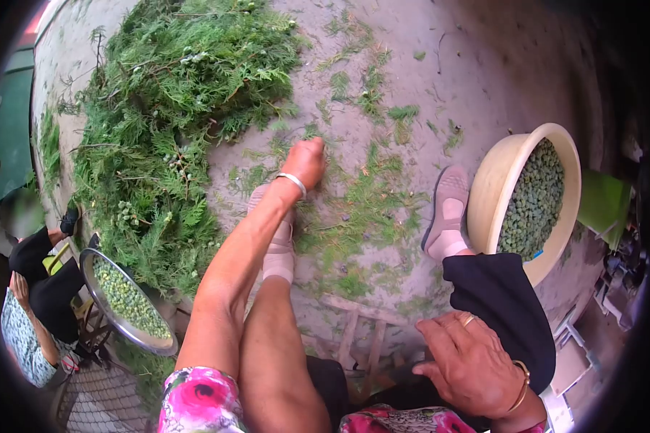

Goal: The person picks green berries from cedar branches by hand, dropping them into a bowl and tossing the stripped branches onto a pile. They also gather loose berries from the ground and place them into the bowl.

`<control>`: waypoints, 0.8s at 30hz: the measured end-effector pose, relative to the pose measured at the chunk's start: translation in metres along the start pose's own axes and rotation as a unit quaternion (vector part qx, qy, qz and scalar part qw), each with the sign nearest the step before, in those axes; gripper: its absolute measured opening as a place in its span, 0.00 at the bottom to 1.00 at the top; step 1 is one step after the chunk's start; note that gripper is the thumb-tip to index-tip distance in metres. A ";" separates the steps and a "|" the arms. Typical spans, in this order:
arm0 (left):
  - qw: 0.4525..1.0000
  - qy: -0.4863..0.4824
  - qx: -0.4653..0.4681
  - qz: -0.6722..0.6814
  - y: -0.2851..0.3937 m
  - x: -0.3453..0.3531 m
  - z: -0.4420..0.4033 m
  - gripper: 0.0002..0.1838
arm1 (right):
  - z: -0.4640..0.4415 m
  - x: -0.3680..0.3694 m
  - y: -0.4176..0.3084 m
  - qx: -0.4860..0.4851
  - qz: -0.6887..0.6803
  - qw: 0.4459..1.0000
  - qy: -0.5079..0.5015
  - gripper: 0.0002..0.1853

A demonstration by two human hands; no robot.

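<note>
My left hand (pixel 307 164), with a silver bangle at the wrist, reaches forward over the ground and is closed. A small green sprig (pixel 311 131) shows just beyond its knuckles; whether the fingers grip it I cannot tell. To its left lies a big heap of green conifer branches (pixel 188 79) with small pale cones among them. My right hand (pixel 466 353), wearing a gold ring and bracelet, is beside my right knee. Its fingers are stretched out and nothing shows in them. At my right foot stands a cream basin (pixel 490 191) holding many small green cones (pixel 533 198).
Left of me a metal bowl (pixel 172 345) carries yellow-green cones, near a seated person (pixel 32 314) in dark trousers. Loose leaf bits (pixel 365 209) litter the ground between my shoes. A green object (pixel 603 206) sits behind the basin. Wooden bars (pixel 350 328) lie below my legs.
</note>
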State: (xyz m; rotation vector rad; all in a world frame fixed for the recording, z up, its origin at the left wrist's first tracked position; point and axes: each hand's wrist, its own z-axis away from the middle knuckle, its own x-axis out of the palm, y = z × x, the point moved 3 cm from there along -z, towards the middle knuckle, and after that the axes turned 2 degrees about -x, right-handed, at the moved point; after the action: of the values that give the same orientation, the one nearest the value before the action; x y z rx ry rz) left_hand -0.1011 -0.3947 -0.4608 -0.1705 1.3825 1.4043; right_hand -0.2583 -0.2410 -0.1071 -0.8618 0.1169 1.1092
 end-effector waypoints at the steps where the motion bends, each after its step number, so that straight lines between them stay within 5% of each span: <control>1: 0.991 0.066 0.051 0.104 -0.004 -0.008 0.006 0.10 | 0.001 -0.001 -0.002 0.006 0.008 1.000 0.006 0.28; 2: 0.990 0.074 0.054 0.103 0.005 -0.028 0.012 0.10 | 0.003 -0.002 -0.003 0.003 0.014 1.000 0.010 0.28; 3: 0.933 -0.010 -0.093 0.346 0.016 -0.055 0.022 0.09 | 0.003 -0.004 -0.004 -0.005 0.016 0.999 0.036 0.28; 4: 0.793 -0.094 -0.227 0.557 0.031 -0.078 0.037 0.08 | 0.003 -0.004 -0.006 -0.014 0.015 0.998 0.064 0.28; 5: 0.801 -0.087 -0.217 0.552 0.046 -0.104 0.050 0.08 | 0.003 -0.003 -0.009 -0.022 0.020 0.997 0.077 0.28; 7: 0.712 -0.099 -0.165 0.675 0.079 -0.151 0.082 0.05 | -0.002 -0.003 -0.016 -0.056 -0.035 0.982 0.175 0.27; 8: 0.709 -0.110 -0.158 0.679 0.094 -0.170 0.096 0.06 | -0.007 0.002 -0.023 -0.073 -0.027 0.980 0.185 0.27; 10: 0.725 -0.141 -0.148 0.658 0.135 -0.212 0.127 0.07 | -0.020 0.008 -0.032 -0.064 -0.412 0.874 0.250 0.21; 11: 0.743 -0.147 -0.122 0.641 0.154 -0.226 0.141 0.07 | -0.025 0.004 -0.042 -0.086 -0.405 0.876 0.246 0.21; 13: 0.770 -0.167 -0.099 0.608 0.195 -0.253 0.167 0.07 | -0.034 0.000 -0.056 -0.122 -0.749 0.645 0.093 0.22; 14: 0.778 -0.183 -0.101 0.593 0.213 -0.262 0.179 0.07 | -0.036 0.000 -0.061 -0.134 -0.745 0.648 0.085 0.22; 16: 0.847 -0.169 -0.052 0.502 0.232 -0.266 0.193 0.06 | -0.038 0.007 -0.062 -0.135 -0.813 0.565 0.025 0.26; 20: 0.870 -0.037 0.004 0.491 0.242 -0.243 0.202 0.05 | -0.045 0.019 -0.047 -0.141 -0.782 0.607 -0.007 0.25; 24: 0.793 0.029 -0.131 0.595 0.248 -0.249 0.215 0.08 | -0.038 0.009 -0.048 -0.198 -0.706 0.675 0.083 0.19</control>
State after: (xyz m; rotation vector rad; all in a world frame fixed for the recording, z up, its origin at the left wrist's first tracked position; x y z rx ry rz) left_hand -0.0678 -0.2992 -0.0613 0.6098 1.3469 2.6428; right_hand -0.2025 -0.2676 -0.1110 -1.0718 -0.6059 -0.4649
